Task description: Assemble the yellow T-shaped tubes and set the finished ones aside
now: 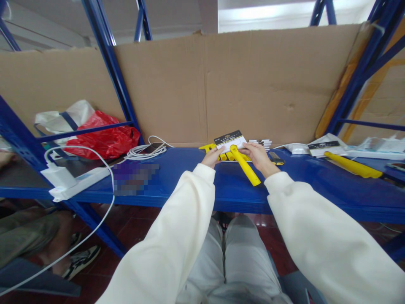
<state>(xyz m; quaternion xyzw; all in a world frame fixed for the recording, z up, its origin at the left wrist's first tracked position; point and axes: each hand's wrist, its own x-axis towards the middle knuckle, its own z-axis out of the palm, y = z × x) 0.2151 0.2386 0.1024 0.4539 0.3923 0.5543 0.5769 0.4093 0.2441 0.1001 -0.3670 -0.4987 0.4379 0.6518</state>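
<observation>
A black-and-white printed card is held up over the blue shelf, with a long yellow handle angled down in front of it toward me. My left hand is closed on the card's left edge. On the other side, my right hand pinches the card's right edge near the handle's upper end. I cannot tell how handle and card are joined. Several yellow pieces lie just behind and below the card, partly hidden by it. Close to my right hand are a stack of white cards and a small yellow-and-black object.
On the right lie another yellow handle and a dark-topped card. A white power strip, coiled cable and red plastic bag occupy the left. Cardboard walls the back; another person's leg shows lower left.
</observation>
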